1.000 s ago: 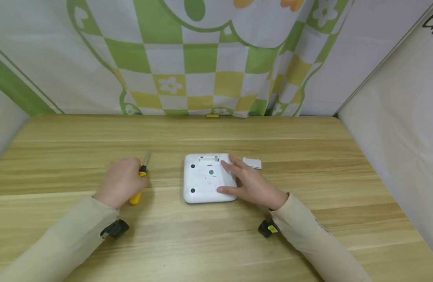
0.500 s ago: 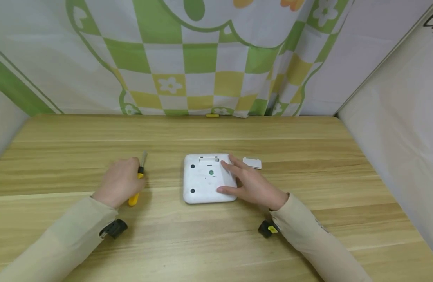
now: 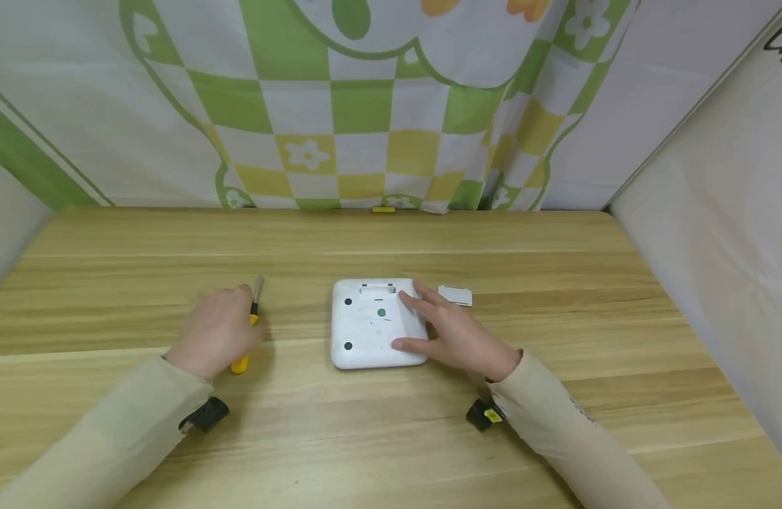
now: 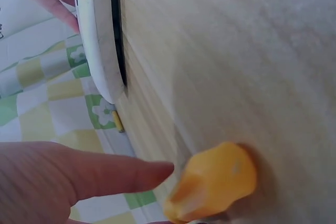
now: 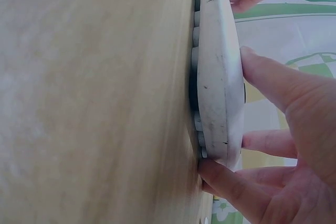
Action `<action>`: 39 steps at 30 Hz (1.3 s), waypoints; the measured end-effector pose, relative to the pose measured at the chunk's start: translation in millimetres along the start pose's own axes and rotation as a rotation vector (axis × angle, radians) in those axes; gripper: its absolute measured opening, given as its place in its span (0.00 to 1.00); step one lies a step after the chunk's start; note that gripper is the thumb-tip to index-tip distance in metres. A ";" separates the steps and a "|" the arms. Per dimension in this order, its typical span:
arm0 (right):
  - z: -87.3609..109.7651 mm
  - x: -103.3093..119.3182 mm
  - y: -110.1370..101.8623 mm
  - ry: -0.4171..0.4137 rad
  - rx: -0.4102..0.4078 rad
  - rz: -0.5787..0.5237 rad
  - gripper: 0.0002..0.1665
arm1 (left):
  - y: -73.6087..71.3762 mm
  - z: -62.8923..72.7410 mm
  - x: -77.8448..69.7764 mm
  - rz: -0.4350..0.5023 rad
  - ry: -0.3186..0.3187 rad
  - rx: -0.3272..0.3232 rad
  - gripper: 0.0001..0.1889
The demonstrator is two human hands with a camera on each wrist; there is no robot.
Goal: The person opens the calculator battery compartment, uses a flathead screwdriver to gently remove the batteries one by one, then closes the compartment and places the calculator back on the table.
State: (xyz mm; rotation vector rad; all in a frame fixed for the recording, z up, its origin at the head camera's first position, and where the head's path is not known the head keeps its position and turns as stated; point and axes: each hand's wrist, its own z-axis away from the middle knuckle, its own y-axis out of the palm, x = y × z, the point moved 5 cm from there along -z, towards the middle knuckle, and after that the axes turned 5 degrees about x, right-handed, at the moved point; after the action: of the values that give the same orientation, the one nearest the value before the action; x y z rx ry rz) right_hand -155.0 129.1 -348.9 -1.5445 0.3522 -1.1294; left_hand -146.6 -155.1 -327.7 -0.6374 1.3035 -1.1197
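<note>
so the white rounded-square plastic device [image 3: 372,336] is lying face-down mid-table — smooth shell with scuffed sides, round black feet [image 3: 348,346] and an uncovered slot [image 3: 377,289] along the far edge. stubby rounded bits show underneath from the right wrist view. the right hand [image 3: 457,332] is spread over its right side, thumb and fingers touching the shell. the left hand [image 3: 216,332] has its fingers curled round a screwdriver [image 4: 223,179] with a chunky yellow faceted handle, black collar and thin metal shaft. a flat white plastic cover [image 3: 455,295] sits just past the right fingertips. the wood-grain table [image 3: 378,438] has rounded far corners near the checked green-and-yellow curtain [image 3: 362,106] — the device is well apart from every edge, with a wide strip of wood between it and the screwdriver.
</note>
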 end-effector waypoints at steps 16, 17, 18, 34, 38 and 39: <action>1.1 0.2 0.2 -0.004 -0.005 -0.004 0.45 | 5.5 -0.3 -32.8 -0.293 0.084 -0.146 0.25; 0.9 0.0 0.1 -0.006 -0.007 -0.001 0.45 | 7.4 -0.9 -35.2 -0.296 0.108 -0.148 0.25; 0.7 -0.1 0.0 -0.007 -0.008 0.001 0.45 | 9.2 -1.4 -37.5 -0.299 0.128 -0.150 0.26; 0.1 -0.1 -1.4 -0.015 -0.006 0.004 0.44 | 39.9 -17.5 -62.6 -0.013 0.269 0.020 0.45; 0.0 0.1 -1.5 -0.022 -0.009 0.002 0.44 | 46.5 -18.8 -65.2 0.016 0.298 0.052 0.47; 0.0 0.4 -1.5 -0.025 -0.009 0.001 0.44 | 47.7 -18.9 -65.7 0.027 0.306 0.057 0.46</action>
State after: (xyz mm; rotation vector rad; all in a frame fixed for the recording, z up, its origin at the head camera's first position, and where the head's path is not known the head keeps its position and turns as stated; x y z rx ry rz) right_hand -155.3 129.3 -347.4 -1.5649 0.3420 -1.1080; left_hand -144.3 -73.8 -346.2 -0.4149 1.5289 -1.2621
